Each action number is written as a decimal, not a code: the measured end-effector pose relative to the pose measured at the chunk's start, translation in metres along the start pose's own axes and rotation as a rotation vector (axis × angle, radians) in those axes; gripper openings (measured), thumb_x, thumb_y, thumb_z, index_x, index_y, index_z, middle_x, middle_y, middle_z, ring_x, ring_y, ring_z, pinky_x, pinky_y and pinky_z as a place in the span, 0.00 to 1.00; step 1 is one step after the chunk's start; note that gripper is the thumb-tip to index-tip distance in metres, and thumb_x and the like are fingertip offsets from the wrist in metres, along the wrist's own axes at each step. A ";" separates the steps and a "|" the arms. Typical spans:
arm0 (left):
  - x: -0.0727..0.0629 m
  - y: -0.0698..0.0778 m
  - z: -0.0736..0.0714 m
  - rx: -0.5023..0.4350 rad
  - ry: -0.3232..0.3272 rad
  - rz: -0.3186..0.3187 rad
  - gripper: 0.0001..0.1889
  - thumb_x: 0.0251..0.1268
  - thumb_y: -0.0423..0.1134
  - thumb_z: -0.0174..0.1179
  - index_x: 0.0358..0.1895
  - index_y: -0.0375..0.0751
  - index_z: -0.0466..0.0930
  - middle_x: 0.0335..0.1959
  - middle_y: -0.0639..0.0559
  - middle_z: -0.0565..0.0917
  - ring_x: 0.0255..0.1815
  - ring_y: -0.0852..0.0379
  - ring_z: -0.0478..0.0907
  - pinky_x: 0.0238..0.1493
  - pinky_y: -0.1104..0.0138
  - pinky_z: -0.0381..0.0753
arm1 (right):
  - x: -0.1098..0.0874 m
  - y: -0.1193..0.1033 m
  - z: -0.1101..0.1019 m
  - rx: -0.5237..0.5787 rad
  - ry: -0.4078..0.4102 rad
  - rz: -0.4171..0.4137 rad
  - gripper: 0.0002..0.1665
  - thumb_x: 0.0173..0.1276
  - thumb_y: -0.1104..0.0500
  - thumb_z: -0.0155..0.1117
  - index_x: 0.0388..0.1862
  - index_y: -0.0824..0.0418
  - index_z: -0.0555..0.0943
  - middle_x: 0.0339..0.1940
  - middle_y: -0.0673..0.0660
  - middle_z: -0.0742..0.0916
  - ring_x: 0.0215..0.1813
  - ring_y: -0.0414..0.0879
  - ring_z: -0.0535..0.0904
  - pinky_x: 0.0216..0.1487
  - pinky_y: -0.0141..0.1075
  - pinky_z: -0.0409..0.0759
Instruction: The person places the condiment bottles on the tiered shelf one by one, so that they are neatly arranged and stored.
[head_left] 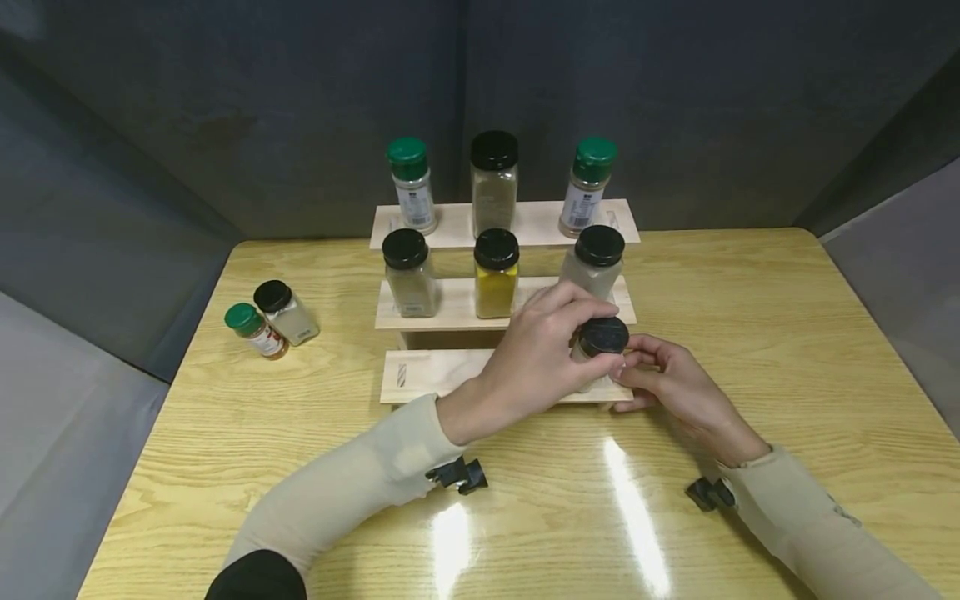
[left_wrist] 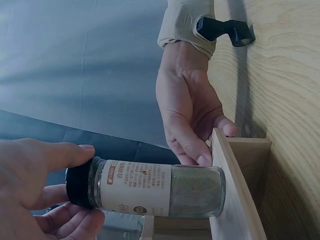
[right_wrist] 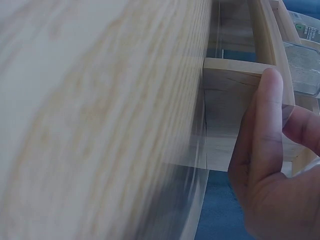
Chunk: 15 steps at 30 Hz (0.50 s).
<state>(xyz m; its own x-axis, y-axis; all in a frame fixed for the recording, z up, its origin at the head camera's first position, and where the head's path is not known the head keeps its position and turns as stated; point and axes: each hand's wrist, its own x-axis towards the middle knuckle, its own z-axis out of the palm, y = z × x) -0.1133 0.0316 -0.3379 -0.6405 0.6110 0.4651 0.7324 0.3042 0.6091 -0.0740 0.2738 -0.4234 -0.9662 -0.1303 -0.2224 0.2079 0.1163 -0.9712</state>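
My left hand [head_left: 536, 346] grips the black cap of a glass spice jar [left_wrist: 137, 187] with a white and orange label. The jar stands on the right end of the lowest step of a three-step wooden spice rack [head_left: 442, 367], and pale powder shows through its glass. My right hand [head_left: 678, 392] holds that step's right end, thumb near the jar's base and fingers low against the wood. In the right wrist view, one finger [right_wrist: 270, 125] lies along the rack's wooden end piece.
The middle step carries several black-capped jars, one with yellow powder [head_left: 496, 292]. On the top step, a black-capped jar [head_left: 494, 196] stands between two green-capped bottles [head_left: 414, 196]. A green-capped bottle [head_left: 258, 333] and a black-capped jar [head_left: 288, 315] sit on the table at left.
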 end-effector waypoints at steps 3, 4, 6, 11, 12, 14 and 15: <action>-0.001 -0.001 0.001 0.008 0.009 0.005 0.26 0.62 0.41 0.83 0.60 0.35 0.88 0.53 0.46 0.85 0.60 0.48 0.80 0.67 0.66 0.76 | 0.000 0.000 0.000 -0.002 -0.002 -0.003 0.30 0.79 0.72 0.62 0.73 0.82 0.65 0.48 0.61 0.79 0.42 0.43 0.82 0.46 0.47 0.95; -0.001 -0.001 0.001 0.004 0.012 0.006 0.26 0.62 0.40 0.84 0.61 0.34 0.87 0.54 0.46 0.85 0.60 0.48 0.80 0.67 0.66 0.76 | 0.000 -0.001 0.000 0.000 -0.004 -0.003 0.30 0.79 0.72 0.62 0.73 0.82 0.65 0.48 0.62 0.79 0.42 0.43 0.82 0.46 0.47 0.95; -0.003 -0.001 0.000 -0.008 0.022 0.004 0.28 0.62 0.40 0.84 0.62 0.34 0.87 0.56 0.45 0.85 0.62 0.48 0.80 0.67 0.66 0.76 | 0.000 -0.001 0.000 0.001 -0.006 -0.003 0.30 0.79 0.72 0.62 0.73 0.82 0.64 0.48 0.62 0.79 0.42 0.44 0.83 0.45 0.47 0.95; -0.012 -0.004 -0.004 -0.068 0.088 0.022 0.29 0.59 0.38 0.85 0.63 0.33 0.86 0.61 0.45 0.84 0.64 0.49 0.79 0.67 0.69 0.76 | 0.000 -0.001 0.001 0.014 -0.004 -0.004 0.28 0.79 0.72 0.63 0.72 0.81 0.66 0.48 0.63 0.78 0.42 0.44 0.84 0.45 0.47 0.95; -0.015 -0.005 -0.005 -0.076 0.106 0.032 0.29 0.59 0.38 0.85 0.62 0.33 0.86 0.61 0.44 0.84 0.64 0.49 0.79 0.66 0.70 0.77 | 0.000 -0.001 0.001 0.016 -0.002 -0.004 0.27 0.79 0.73 0.63 0.71 0.81 0.66 0.47 0.63 0.77 0.42 0.44 0.83 0.45 0.47 0.95; -0.021 -0.007 -0.007 -0.092 0.143 0.055 0.28 0.58 0.37 0.85 0.61 0.32 0.86 0.61 0.43 0.83 0.63 0.49 0.80 0.64 0.72 0.80 | 0.000 -0.001 0.001 0.025 0.004 -0.001 0.27 0.79 0.73 0.62 0.71 0.80 0.67 0.47 0.63 0.77 0.42 0.44 0.83 0.44 0.47 0.95; -0.025 -0.008 -0.008 -0.097 0.157 0.066 0.28 0.58 0.36 0.85 0.60 0.32 0.86 0.61 0.43 0.83 0.62 0.49 0.81 0.63 0.73 0.81 | 0.000 -0.001 0.001 0.030 0.008 0.003 0.26 0.79 0.74 0.62 0.70 0.80 0.67 0.47 0.63 0.76 0.41 0.44 0.82 0.44 0.47 0.95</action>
<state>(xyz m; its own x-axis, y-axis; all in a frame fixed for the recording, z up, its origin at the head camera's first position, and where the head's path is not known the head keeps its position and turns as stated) -0.1049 0.0080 -0.3487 -0.6256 0.5031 0.5962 0.7533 0.1908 0.6294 -0.0741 0.2723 -0.4222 -0.9668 -0.1223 -0.2244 0.2148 0.0870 -0.9728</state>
